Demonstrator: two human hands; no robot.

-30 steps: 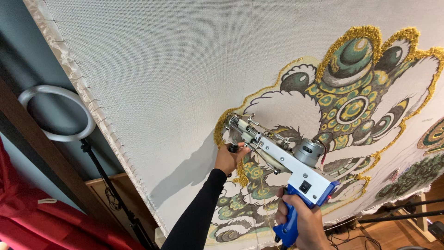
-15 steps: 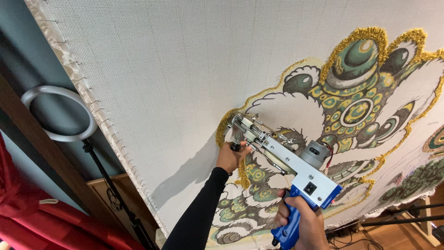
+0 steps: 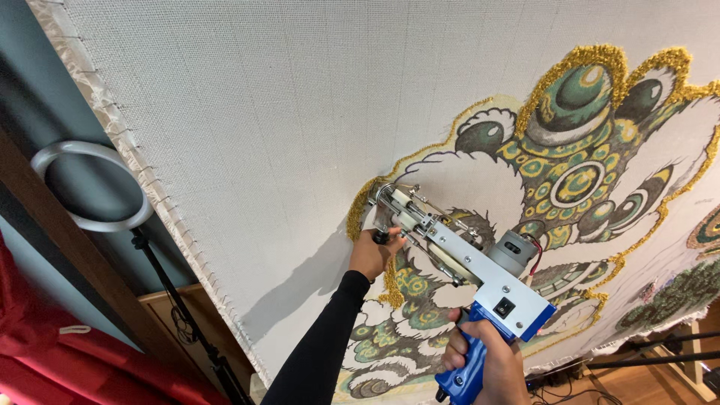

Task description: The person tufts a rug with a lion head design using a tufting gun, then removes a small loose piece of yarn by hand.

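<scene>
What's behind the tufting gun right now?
Behind the tufting gun is the stretched cloth with a green, white and gold design. The gun, the left hand and the right hand cover part of the design.

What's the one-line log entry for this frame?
left hand: grips front handle of tufting gun | right hand: holds blue rear grip | gun tip: against stretched cloth, at gold outline

Grey-green wall (image 3: 30, 97), ring light (image 3: 90, 187) on stand, red cloth (image 3: 45, 360), wooden floor (image 3: 637, 379).

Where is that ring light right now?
In the head view, the ring light stands at the far left on its stand, beside the edge of the stretched tufting cloth, left of both hands.
</scene>
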